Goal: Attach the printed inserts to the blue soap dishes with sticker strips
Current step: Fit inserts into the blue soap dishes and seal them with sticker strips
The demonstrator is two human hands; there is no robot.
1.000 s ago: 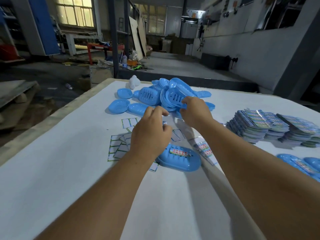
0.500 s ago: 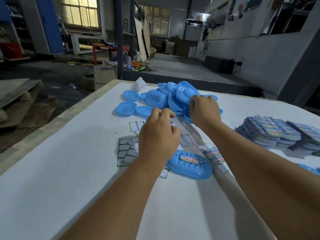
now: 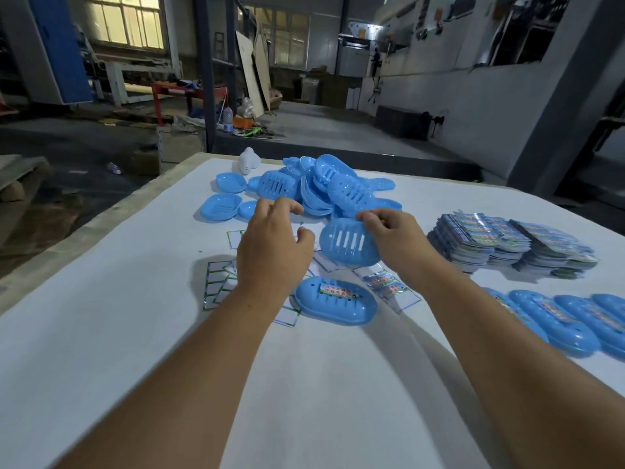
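Note:
My right hand grips a blue slotted soap dish by its right rim and holds it tilted above the table. My left hand hovers just left of it with fingers loosely curled, holding nothing I can see. Below them lies a blue soap dish with a printed insert stuck across its top. A heap of blue soap dishes sits behind the hands. Sticker strip sheets lie under my left wrist. Loose printed inserts lie right of the finished dish.
Stacks of printed inserts stand at the right. A row of finished blue dishes runs along the right edge. A small white object stands at the table's far edge. The white table drops off at the left.
My right hand has pulled one slotted dish out of the heap and drawn it toward me. My left hand has opened slightly beside it.

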